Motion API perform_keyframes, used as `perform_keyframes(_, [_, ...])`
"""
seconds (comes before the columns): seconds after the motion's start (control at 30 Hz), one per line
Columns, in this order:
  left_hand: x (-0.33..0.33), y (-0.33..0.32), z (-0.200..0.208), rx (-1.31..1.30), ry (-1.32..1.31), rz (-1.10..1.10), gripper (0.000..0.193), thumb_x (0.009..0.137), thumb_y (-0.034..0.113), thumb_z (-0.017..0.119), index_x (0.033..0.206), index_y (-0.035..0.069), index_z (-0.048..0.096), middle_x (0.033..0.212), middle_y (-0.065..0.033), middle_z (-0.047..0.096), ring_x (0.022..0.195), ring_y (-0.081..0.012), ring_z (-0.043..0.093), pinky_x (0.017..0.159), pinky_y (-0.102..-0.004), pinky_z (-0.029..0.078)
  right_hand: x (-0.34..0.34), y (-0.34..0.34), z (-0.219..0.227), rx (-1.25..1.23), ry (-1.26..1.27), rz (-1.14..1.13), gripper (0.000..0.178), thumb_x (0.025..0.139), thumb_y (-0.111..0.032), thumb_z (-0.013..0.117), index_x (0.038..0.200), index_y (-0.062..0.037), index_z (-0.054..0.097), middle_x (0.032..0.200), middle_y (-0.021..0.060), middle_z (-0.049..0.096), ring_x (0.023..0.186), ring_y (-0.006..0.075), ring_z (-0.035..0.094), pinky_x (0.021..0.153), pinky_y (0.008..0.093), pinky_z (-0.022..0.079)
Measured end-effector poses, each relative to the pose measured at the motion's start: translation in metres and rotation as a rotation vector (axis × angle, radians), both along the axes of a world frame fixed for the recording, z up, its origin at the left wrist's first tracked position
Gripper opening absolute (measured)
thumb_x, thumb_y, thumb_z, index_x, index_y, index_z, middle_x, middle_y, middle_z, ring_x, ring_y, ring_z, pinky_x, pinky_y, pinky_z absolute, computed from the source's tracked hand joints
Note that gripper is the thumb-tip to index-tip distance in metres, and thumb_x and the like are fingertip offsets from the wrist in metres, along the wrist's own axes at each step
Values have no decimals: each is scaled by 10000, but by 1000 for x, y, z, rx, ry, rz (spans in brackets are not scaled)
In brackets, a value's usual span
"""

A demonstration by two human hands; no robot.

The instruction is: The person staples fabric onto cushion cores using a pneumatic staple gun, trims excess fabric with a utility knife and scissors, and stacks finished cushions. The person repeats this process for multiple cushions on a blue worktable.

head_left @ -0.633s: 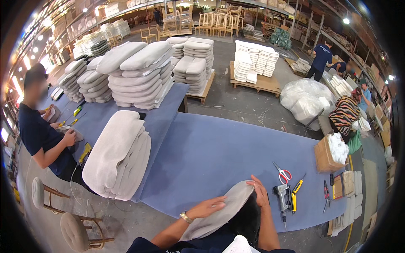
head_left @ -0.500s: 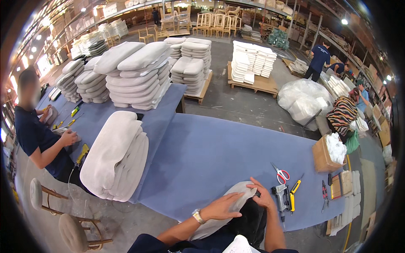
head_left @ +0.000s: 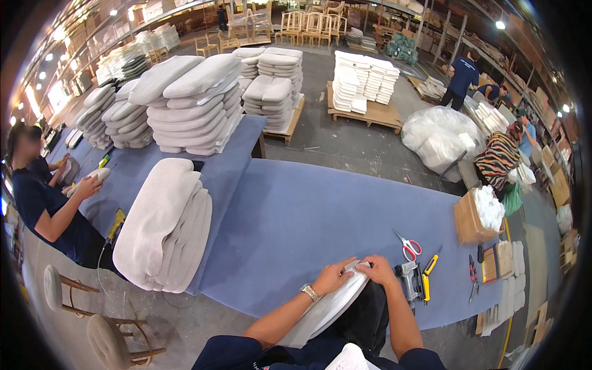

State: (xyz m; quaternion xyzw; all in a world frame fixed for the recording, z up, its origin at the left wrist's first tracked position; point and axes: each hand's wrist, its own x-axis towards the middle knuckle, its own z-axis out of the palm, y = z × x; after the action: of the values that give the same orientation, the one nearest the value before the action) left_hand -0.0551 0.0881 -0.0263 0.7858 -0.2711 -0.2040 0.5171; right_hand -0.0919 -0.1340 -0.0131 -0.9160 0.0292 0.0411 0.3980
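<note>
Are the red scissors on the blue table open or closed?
Open. The red-handled scissors lie flat on the blue table, their two blades spread apart in a V pointing away from the handles, just beyond the right hand.

The table point(head_left: 308, 216) is covered in matt blue felt-like cloth. The seat cushion point(head_left: 320, 311) is wrapped in smooth pale grey fabric, matt like the stacked cushions point(head_left: 161, 228) beside it. The scissors point(head_left: 408, 245) have shiny metal blades and red plastic handles. The box point(head_left: 467, 219) is plain brown cardboard. The stool point(head_left: 74, 290) has a wooden frame.
</note>
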Motion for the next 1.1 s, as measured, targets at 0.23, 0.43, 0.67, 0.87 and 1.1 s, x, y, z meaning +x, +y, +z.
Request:
perform_keyframes(0.23, [-29, -15, 18, 68, -465, 16, 414, 923, 300, 718, 1320, 203, 650, 1223, -58, 665, 1112, -293, 667, 889, -441, 572, 2, 2, -38, 421, 39, -186, 225, 854, -79, 792, 1063, -15, 736, 955, 59, 735, 905, 148, 657, 814, 317, 532])
perform_keyframes(0.43, [-34, -30, 26, 160, -367, -38, 286, 885, 324, 757, 1079, 140, 654, 1310, -44, 611, 1179, -294, 639, 840, -460, 592, 5, -7, -57, 395, 24, -243, 162, 905, -61, 742, 1057, -10, 722, 993, 52, 738, 900, 123, 651, 811, 298, 535])
perform_keyframes(0.67, [-29, -36, 2, 87, -275, -16, 203, 912, 272, 708, 1061, 144, 657, 1190, -69, 693, 960, -314, 708, 756, -445, 593, -10, -16, -46, 262, 42, -191, 281, 1001, -264, 684, 1077, 0, 743, 1001, 71, 756, 935, 140, 676, 866, 307, 538])
perform_keyframes(0.87, [-25, -53, -45, 206, -293, -113, 353, 941, 355, 639, 1254, 205, 701, 1249, -112, 715, 1052, -302, 712, 938, -470, 549, -31, -40, -27, 25, -20, -18, 332, 1000, -311, 644, 1209, -67, 727, 1176, 177, 730, 1085, 295, 702, 935, 397, 536])
perform_keyframes(1.1, [-20, -52, -18, 101, -261, -19, 266, 936, 247, 703, 1141, 92, 637, 961, -183, 755, 855, -394, 731, 704, -485, 580, -18, -57, 14, -152, 162, 324, 474, 925, -320, 698, 1316, -53, 675, 1408, 166, 635, 1240, 375, 634, 1067, 422, 492])
